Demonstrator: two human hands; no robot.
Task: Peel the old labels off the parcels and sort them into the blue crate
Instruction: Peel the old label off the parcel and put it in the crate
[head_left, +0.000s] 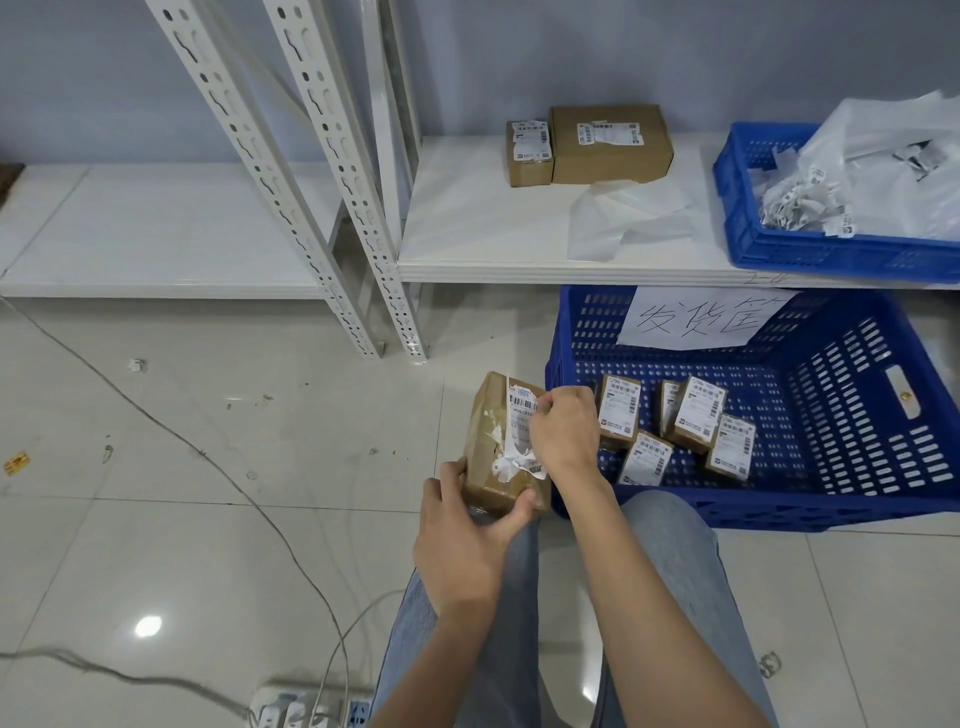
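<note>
A brown taped parcel (488, 457) stands on my knee, just left of the big blue crate (841, 499) on the floor. My left hand (462, 540) grips the parcel's near end, thumb on the front. My right hand (563, 431) pinches the white label (519, 415), which is torn and partly lifted off the parcel's face. Several small labelled parcels (675, 431) lie inside the crate, which carries a handwritten paper sign (701, 319).
Two labelled boxes (587, 143) sit on the low white shelf (493, 228) beside a plastic sheet. A second blue crate (769, 244) on the shelf holds peeled labels and plastic bags. Shelf uprights (332, 182) stand left. Cables and a power strip (306, 709) lie on the floor.
</note>
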